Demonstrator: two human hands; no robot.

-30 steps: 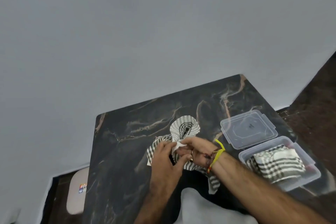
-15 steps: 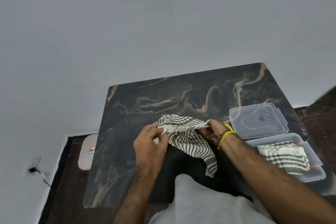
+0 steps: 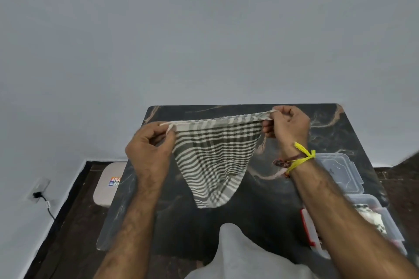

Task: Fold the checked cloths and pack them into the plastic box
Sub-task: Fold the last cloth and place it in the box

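A checked cloth (image 3: 215,161), dark green and white, hangs in the air above the dark marble table (image 3: 353,133). My left hand (image 3: 152,149) pinches its top left corner. My right hand (image 3: 288,127) pinches the top right corner, so the upper edge is stretched taut between them and the rest droops to a point. The clear plastic box (image 3: 390,222) stands at the table's right edge, partly hidden by my right forearm. A folded checked cloth (image 3: 371,217) lies inside it.
The box's clear lid (image 3: 342,172) lies flat on the table just beyond the box. A pale stool (image 3: 107,184) stands on the floor left of the table. A wall socket with a cable (image 3: 39,190) is at the far left. A grey wall rises behind the table.
Both hands lifted the bunched cloth off the table and moved apart, spreading it open in the air. The view shifted so the table now sits more centred.
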